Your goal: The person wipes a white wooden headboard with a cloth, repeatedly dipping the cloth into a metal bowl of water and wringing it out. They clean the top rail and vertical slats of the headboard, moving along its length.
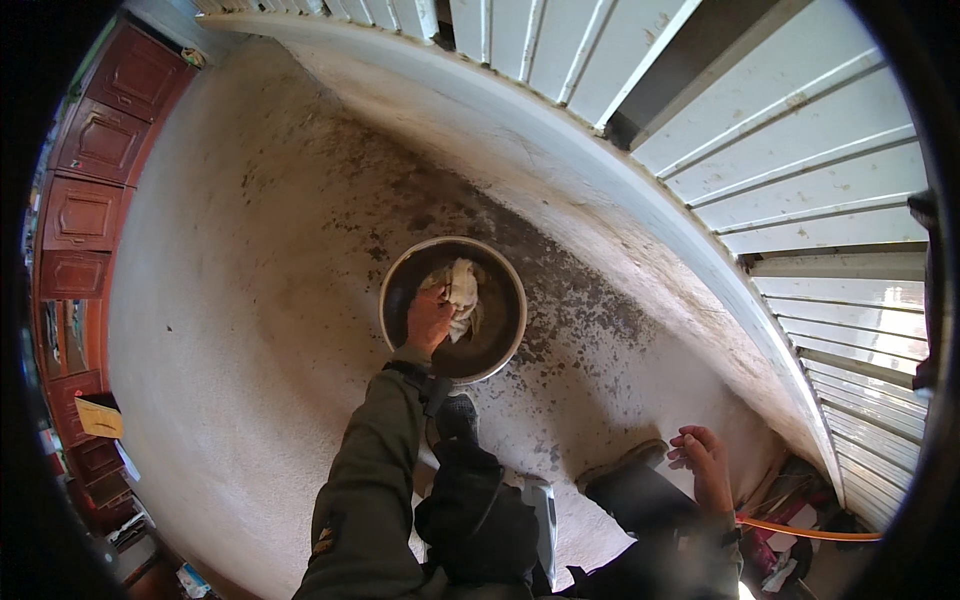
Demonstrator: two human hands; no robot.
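A round metal basin [516,345] stands on the floor in front of my feet, and its inside looks dark. Down in it, my left hand [428,318] is closed on a crumpled whitish cloth [461,287]. The palm and some fingertips are hidden from above. That arm wears a dark green sleeve, with a dark band at the wrist. Well away from the basin, my right hand [703,462] hangs over my right leg. Its fingers are loosely bent and a little apart, and nothing shows in them.
Dark wet spots [585,320] cover the concrete floor around the basin. A low wall [560,170] topped by white slatted panels curves along the right. Red-brown cabinets [80,215] line the far left. An orange cord [810,532] and clutter lie at lower right.
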